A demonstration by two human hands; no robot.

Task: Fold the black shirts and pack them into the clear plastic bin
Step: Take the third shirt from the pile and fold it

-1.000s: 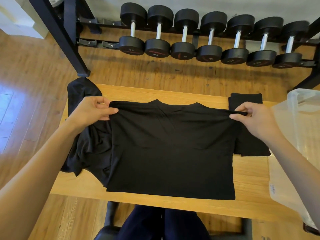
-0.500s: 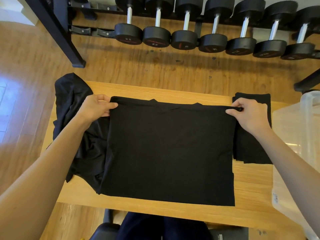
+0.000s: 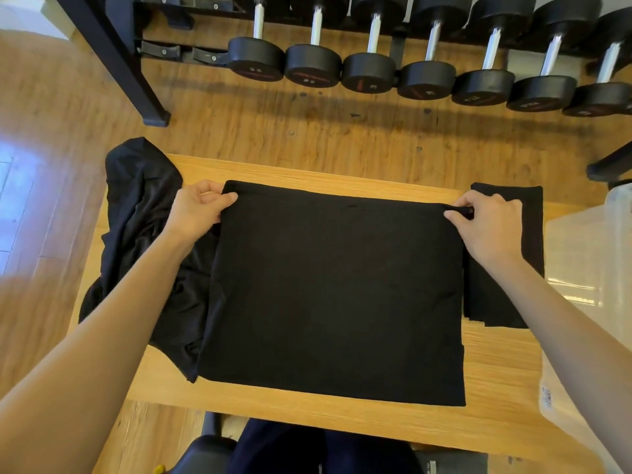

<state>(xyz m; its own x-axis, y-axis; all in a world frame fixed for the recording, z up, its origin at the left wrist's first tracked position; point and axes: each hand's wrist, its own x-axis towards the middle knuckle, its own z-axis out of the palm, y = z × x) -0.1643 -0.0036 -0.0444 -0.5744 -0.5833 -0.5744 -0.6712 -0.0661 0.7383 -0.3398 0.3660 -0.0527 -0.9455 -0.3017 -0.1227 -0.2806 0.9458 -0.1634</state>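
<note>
A black shirt lies flat in the middle of the wooden table, folded into a near square. My left hand pinches its far left corner and my right hand pinches its far right corner, both pressed low to the table. A loose heap of black shirts lies under and left of it, hanging over the table's left edge. A folded black shirt rests to the right. The clear plastic bin stands at the right end of the table, partly behind my right forearm.
A rack of several black dumbbells runs along the back, its black leg on the wood floor at far left. A dark seat and dark trousers show below the table's near edge.
Both hands have carried the shirt's upper edge away from me and down onto the table. The collar that showed earlier is now covered by the folded layer.
</note>
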